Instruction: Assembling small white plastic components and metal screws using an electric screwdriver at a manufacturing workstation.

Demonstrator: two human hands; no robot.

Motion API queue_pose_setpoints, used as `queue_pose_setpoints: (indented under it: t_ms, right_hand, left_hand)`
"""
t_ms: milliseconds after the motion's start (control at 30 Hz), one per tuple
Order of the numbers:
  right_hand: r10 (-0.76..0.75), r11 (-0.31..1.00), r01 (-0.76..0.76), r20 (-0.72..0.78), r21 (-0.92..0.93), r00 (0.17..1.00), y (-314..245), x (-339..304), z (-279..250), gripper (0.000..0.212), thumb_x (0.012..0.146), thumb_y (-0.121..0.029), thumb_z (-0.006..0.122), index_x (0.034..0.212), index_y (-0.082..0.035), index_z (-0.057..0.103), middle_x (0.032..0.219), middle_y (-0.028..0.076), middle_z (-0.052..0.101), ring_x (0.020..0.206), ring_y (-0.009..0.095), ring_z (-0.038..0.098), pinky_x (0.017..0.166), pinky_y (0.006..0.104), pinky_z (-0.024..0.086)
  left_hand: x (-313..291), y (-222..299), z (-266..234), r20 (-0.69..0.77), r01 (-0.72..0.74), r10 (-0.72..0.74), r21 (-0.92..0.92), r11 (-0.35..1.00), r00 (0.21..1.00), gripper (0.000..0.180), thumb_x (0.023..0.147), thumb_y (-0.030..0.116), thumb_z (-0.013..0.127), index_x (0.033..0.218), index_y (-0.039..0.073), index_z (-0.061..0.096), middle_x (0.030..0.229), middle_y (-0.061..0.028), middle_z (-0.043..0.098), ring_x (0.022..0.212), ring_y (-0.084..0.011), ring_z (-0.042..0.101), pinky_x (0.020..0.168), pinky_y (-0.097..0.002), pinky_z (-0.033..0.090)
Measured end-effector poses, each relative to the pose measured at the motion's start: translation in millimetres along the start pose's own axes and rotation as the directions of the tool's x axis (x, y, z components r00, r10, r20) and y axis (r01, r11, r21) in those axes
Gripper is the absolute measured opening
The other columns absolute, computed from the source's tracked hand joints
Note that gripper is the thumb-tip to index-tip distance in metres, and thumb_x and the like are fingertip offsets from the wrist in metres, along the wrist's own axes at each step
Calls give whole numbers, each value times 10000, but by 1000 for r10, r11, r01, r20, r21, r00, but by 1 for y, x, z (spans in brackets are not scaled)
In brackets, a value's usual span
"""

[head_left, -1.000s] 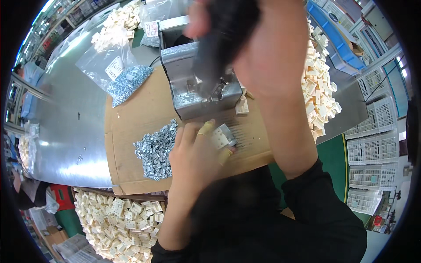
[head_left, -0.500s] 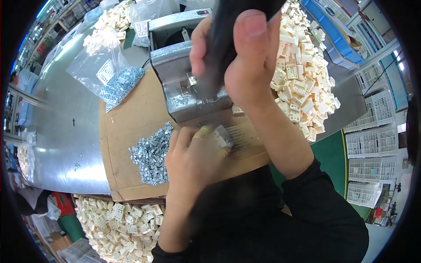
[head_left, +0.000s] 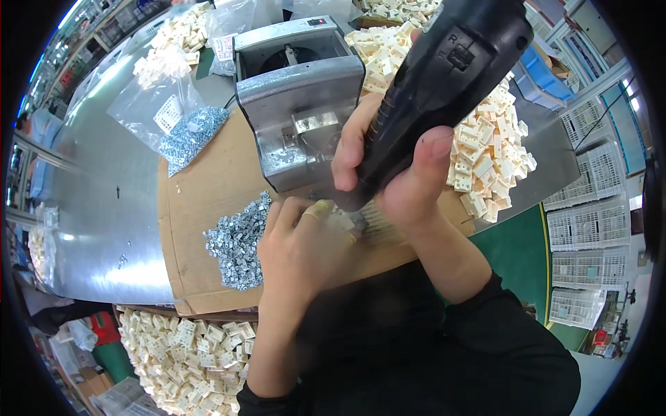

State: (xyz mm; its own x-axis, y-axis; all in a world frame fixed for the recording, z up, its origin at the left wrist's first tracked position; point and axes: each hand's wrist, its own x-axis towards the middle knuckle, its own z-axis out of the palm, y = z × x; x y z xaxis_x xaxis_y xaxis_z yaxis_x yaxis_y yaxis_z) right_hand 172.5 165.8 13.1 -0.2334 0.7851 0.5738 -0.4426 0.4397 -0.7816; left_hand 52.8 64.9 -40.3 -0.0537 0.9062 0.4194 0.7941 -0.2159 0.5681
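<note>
My right hand (head_left: 409, 184) is wrapped round a black electric screwdriver (head_left: 444, 83), which slants down to the left with its lower end over my left fingertips. My left hand (head_left: 298, 243) rests on the cardboard sheet (head_left: 198, 208), its fingers closed on a pale plastic block (head_left: 343, 219). Blur and the screwdriver partly hide that block, and the driver's bit cannot be made out. Just left of my left hand lies a heap of small grey metal pieces (head_left: 236, 246). Beyond both hands stands a grey metal machine (head_left: 298, 90) with an open top.
A large heap of cream plastic blocks (head_left: 489, 149) covers the table's right side. More cream blocks (head_left: 187, 360) fill a space below the near edge. A clear bag of small metal parts (head_left: 194, 135) lies left of the machine. White crates (head_left: 586, 229) stand at the far right.
My right hand has tilted the screwdriver and brought it lower and to the right, its lower end now close to my left fingers. My left hand has shifted slightly left.
</note>
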Motion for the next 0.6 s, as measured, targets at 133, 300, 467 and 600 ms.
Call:
queue_pose_setpoints:
  t_ms: [133,300,467,600]
  right_hand:
    - [-4,999,7,-65,46,998,3,0,3,909,907,-803,468,1160,69,512,704,102,581,523,174,585,512,282,500]
    - [-4,1000,4,-1,-24,1000,2,1,8,824,902,-779,522,914,45,536,654,115,595,505,168,585,472,263,470]
    - [-7,999,6,20,35,1000,6,1,8,765,907,-726,581,983,34,550,644,108,603,488,150,571,442,257,443]
    - [-23,997,19,51,77,998,13,1,6,714,926,-683,596,1050,19,554,640,98,603,489,142,568,441,252,438]
  left_hand:
    - [4,3,-1,34,-10,9,22,1000,999,426,658,227,906,942,6,678,969,-111,636,923,-329,634,780,-415,531]
    - [9,6,-7,60,-40,34,114,993,998,439,675,308,891,930,22,677,967,-108,646,886,-320,648,733,-411,541]
    - [18,6,-3,75,-117,100,277,954,992,348,646,353,819,823,79,700,776,-61,640,784,-267,663,626,-385,543]
    - [17,-1,2,143,-96,65,220,971,988,343,680,379,798,727,60,683,727,-104,680,715,-307,687,645,-420,544]
